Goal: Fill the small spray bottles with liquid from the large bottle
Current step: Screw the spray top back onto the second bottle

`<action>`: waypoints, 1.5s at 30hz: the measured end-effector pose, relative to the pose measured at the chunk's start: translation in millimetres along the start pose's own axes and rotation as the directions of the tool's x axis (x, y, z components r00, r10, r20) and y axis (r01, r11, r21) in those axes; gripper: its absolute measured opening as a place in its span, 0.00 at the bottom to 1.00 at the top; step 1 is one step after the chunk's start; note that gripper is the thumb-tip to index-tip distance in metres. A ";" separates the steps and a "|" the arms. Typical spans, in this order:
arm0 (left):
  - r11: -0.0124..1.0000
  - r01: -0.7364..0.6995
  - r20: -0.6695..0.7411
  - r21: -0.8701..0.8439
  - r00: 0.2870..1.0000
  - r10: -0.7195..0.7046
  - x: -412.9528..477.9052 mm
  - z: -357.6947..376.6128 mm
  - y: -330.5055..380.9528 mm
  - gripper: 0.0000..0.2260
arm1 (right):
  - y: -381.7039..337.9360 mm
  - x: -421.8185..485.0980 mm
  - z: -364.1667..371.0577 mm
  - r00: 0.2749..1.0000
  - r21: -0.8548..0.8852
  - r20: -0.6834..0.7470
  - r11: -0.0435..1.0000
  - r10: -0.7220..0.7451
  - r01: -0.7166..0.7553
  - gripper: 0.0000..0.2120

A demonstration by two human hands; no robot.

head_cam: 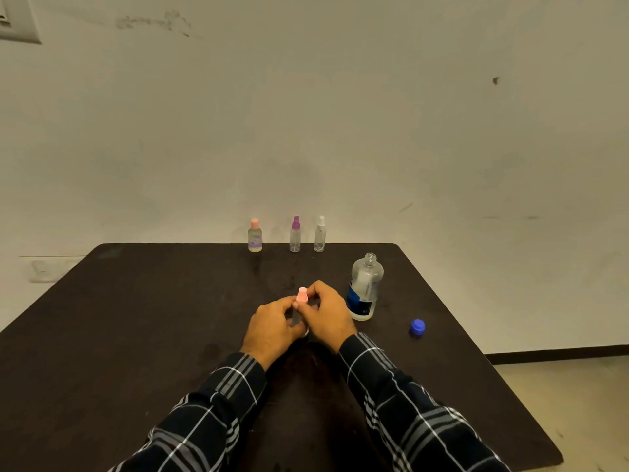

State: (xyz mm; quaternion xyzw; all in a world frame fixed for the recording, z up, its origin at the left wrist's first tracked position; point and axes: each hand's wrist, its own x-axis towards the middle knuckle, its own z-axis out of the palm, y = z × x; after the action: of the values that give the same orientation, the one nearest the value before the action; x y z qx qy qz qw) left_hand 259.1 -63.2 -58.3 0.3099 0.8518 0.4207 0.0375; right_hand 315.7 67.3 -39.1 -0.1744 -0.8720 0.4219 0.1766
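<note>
The left hand (272, 321) is found curled round the body of a small spray bottle (294, 316), which is held upright near the middle of the desk (136, 335). Whether its base rests on the surface cannot be told. The right hand (328, 313) is closed in from the other side, with its fingertips pinching the pink spray top (302, 295). The bottle's long axis is vertical. Its contents are hidden by the fingers, so no fill level is recorded. It is judged that the top is being turned, though whether on or off cannot be determined.

The large bottle (365, 289) is stood upright just beside the right hand, toward the right edge, with its neck uncapped. It is nearer the right hand than the left, and nothing is seen between them. Its blue cap (417, 327) lies apart from it, closer to the right edge.

Along the far edge three more bottles are ranged upright: a pink-capped bottle (255, 235), a purple-topped sprayer (295, 234) and a white-topped sprayer (320, 234). The first appears to hold liquid, and the other two appear empty or nearly so. All three are well apart from the hands.
</note>
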 end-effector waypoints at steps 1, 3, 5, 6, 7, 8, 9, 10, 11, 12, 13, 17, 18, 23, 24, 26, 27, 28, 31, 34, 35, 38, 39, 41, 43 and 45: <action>1.000 -0.003 -0.001 0.002 1.000 0.003 0.2 0.2 0.2 0.20 | 0.6 -2.1 3.6 1.000 -0.004 -0.021 1.000 0.009 -0.009 0.08; 1.000 -0.008 -0.005 0.007 1.000 0.008 0.7 0.4 0.6 0.19 | 3.0 -11.1 6.5 0.999 0.009 -0.045 1.000 0.014 -0.013 0.06; 1.000 -0.005 -0.009 0.017 1.000 0.005 1.6 0.1 -0.6 0.18 | 10.4 -22.5 4.7 0.990 0.057 -0.137 0.998 0.040 -0.032 0.13; 1.000 -0.002 -0.008 0.025 1.000 0.002 1.7 0.2 -1.1 0.18 | 14.9 -28.4 0.9 0.964 0.091 -0.250 0.993 0.094 -0.073 0.19; 1.000 0.001 -0.010 0.030 1.000 -0.001 1.7 0.4 -1.2 0.19 | 19.7 -32.9 -4.2 0.908 0.119 -0.386 0.984 0.165 -0.129 0.23; 0.999 0.004 -0.015 0.032 1.000 -0.004 2.4 1.1 -2.0 0.20 | 24.6 -35.1 -10.7 0.833 0.134 -0.499 0.971 0.240 -0.200 0.27; 0.999 0.007 -0.020 0.034 1.000 -0.006 2.9 1.6 -2.7 0.21 | 30.2 -34.8 -17.0 0.770 0.144 -0.559 0.950 0.308 -0.276 0.32; 0.999 0.009 -0.020 0.037 1.000 -0.008 4.0 2.2 -3.4 0.22 | 36.8 -31.3 -22.6 0.742 0.142 -0.566 0.930 0.358 -0.340 0.37; 0.999 0.008 -0.017 0.040 1.000 -0.007 4.9 2.3 -3.6 0.23 | 44.2 -26.2 -27.6 0.749 0.123 -0.540 0.916 0.385 -0.382 0.41; 0.999 0.006 -0.011 0.041 1.000 -0.006 6.4 2.2 -4.0 0.24 | 51.3 -20.4 -32.2 0.779 0.095 -0.494 0.915 0.386 -0.393 0.45; 0.999 0.008 -0.005 0.044 1.000 -0.008 8.1 1.6 -4.1 0.25 | 58.8 -13.8 -35.5 0.817 0.075 -0.438 0.921 0.375 -0.382 0.47; 0.999 0.010 -0.006 0.053 1.000 -0.010 15.6 1.3 -6.7 0.25 | 77.3 2.2 -45.5 0.912 0.036 -0.273 0.950 0.306 -0.309 0.37; 0.998 0.011 -0.013 0.057 1.000 -0.010 18.8 1.2 -8.6 0.24 | 79.3 4.9 -47.4 0.920 0.004 -0.263 0.954 0.291 -0.300 0.35; 0.996 0.046 -0.017 0.073 0.999 -0.045 51.4 -7.1 -21.5 0.23 | 87.2 23.1 -52.1 0.941 -0.165 -0.201 0.937 0.273 -0.307 0.37; 0.995 0.050 -0.015 0.085 0.999 -0.049 59.6 -8.8 -23.6 0.23 | 87.0 25.8 -52.6 0.944 -0.185 -0.191 0.935 0.268 -0.302 0.36; 0.993 0.068 -0.013 0.093 0.998 -0.067 76.5 -11.7 -26.4 0.24 | 87.9 31.0 -52.6 0.952 -0.206 -0.183 0.937 0.246 -0.282 0.34; 0.992 0.079 -0.013 0.096 0.997 -0.078 85.2 -12.4 -28.3 0.24 | 89.1 33.4 -52.3 0.955 -0.215 -0.185 0.938 0.233 -0.271 0.33; 0.991 0.087 -0.018 0.104 0.996 -0.086 93.9 -13.1 -30.4 0.25 | 89.5 35.2 -51.7 0.955 -0.228 -0.190 0.936 0.226 -0.267 0.32; 0.984 0.104 -0.055 0.145 0.994 -0.097 119.9 -17.3 -36.0 0.23 | 91.5 38.5 -48.8 0.957 -0.249 -0.193 0.932 0.217 -0.262 0.32; 0.973 0.145 -0.116 0.181 0.985 -0.125 148.8 -22.8 -44.7 0.20 | 93.3 39.1 -47.7 0.957 -0.250 -0.183 0.930 0.226 -0.267 0.33; 0.969 0.160 -0.130 0.190 0.982 -0.137 158.2 -23.6 -48.9 0.20 | 93.7 39.5 -47.9 0.957 -0.251 -0.182 0.931 0.225 -0.266 0.33; 0.961 0.187 -0.159 0.206 0.975 -0.156 183.4 -23.1 -58.8 0.20 | 92.5 40.0 -48.9 0.957 -0.264 -0.182 0.926 0.226 -0.269 0.31; 0.961 0.191 -0.166 0.199 0.973 -0.159 190.5 -21.9 -60.5 0.20 | 91.7 39.7 -49.5 0.957 -0.266 -0.177 0.925 0.229 -0.271 0.31; 0.964 0.196 -0.175 0.179 0.971 -0.165 204.3 -18.8 -63.6 0.20 | 90.7 41.2 -49.5 0.957 -0.266 -0.170 0.924 0.234 -0.273 0.31; 0.967 0.192 -0.182 0.169 0.970 -0.161 216.5 -15.6 -64.2 0.19 | 90.3 42.5 -49.1 0.957 -0.260 -0.174 0.926 0.234 -0.273 0.31; 0.968 0.195 -0.182 0.156 0.969 -0.166 228.6 -11.3 -64.1 0.18 | 90.9 42.6 -48.9 0.955 -0.259 -0.176 0.925 0.239 -0.279 0.33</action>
State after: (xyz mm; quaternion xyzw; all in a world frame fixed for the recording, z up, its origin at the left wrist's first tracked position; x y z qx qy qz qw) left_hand 39.5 27.8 -53.4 0.1966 0.9098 0.3648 -0.0228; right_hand 314.7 172.7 -76.3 -0.3409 -0.8776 0.3000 0.1537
